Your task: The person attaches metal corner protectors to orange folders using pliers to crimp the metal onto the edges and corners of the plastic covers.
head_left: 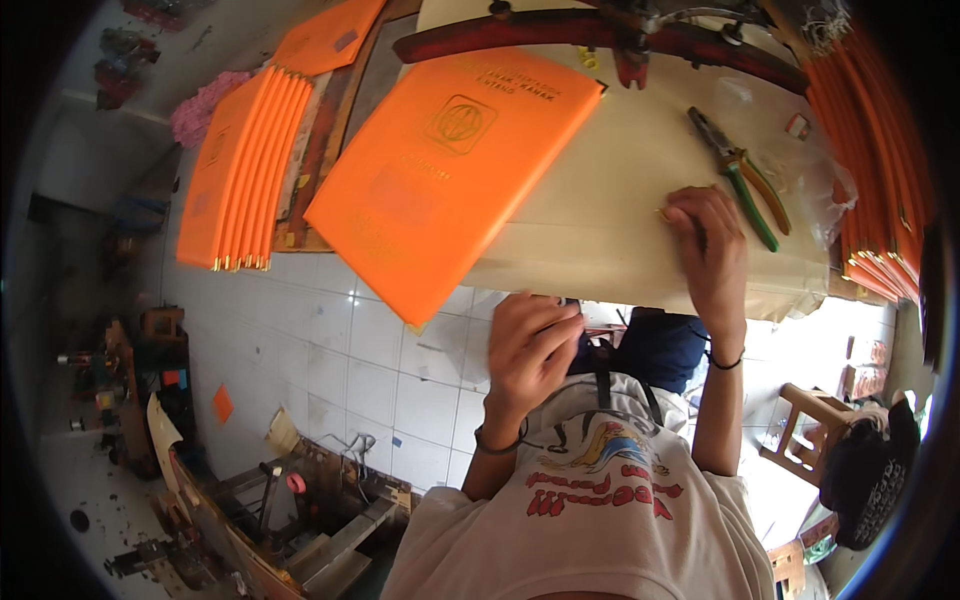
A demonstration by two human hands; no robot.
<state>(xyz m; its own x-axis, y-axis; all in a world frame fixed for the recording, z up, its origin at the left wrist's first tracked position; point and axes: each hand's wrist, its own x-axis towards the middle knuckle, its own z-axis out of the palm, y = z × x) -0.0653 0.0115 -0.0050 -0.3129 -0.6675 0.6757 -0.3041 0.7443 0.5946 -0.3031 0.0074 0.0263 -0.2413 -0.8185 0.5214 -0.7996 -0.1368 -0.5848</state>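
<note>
Open counter (600, 185) left of pliers (735, 161), passable as far as orange folder (450, 190). Right of pliers: plastic bag (812, 165) (crumpled, see-through), then orange stack (868, 150), blocking. Beyond pliers' nose: dark red bar (490, 34) across way.

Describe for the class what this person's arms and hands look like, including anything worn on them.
The left hand and right hand are gloveless. A thin, dark left wristband and a similar right wristband are worn. Short, pale sleeves leave the forearms uncovered.
</note>
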